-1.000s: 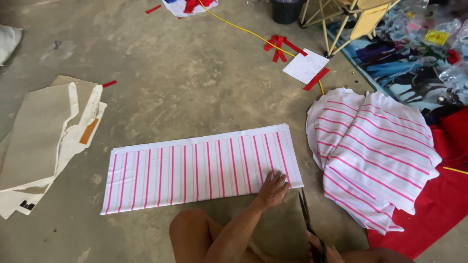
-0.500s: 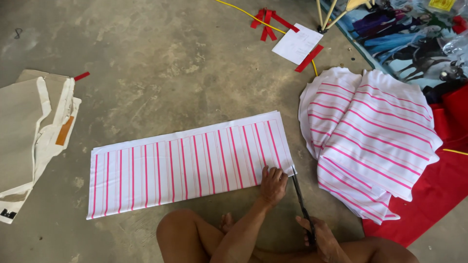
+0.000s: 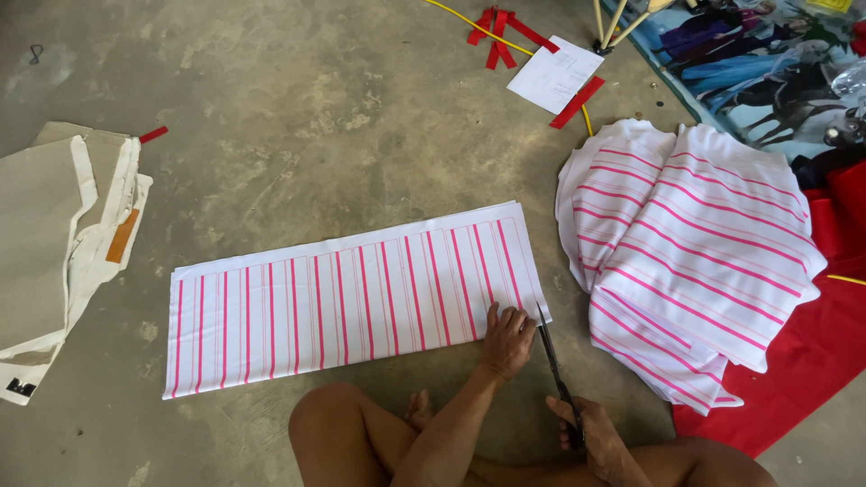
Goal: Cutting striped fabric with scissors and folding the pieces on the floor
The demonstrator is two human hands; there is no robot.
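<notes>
A long rectangle of white cloth with pink stripes (image 3: pixel 343 298) lies flat on the concrete floor in front of my crossed legs. My left hand (image 3: pixel 507 341) presses down on its near right corner, fingers together. My right hand (image 3: pixel 591 435) grips the handles of dark scissors (image 3: pixel 555 370), whose blades point away from me along the cloth's right edge, the tip touching that edge.
A folded pile of the same striped fabric (image 3: pixel 686 252) lies to the right, over red cloth (image 3: pixel 812 361). Beige fabric pieces (image 3: pixel 54 234) lie at the left. A white paper (image 3: pixel 555 74), red strips (image 3: pixel 501 25) and a yellow cord (image 3: pixel 469 22) lie farther off.
The view has shifted so the cloth sits lower and more central. My left hand stays on the corner; the scissors have come up against the cloth's right edge.
</notes>
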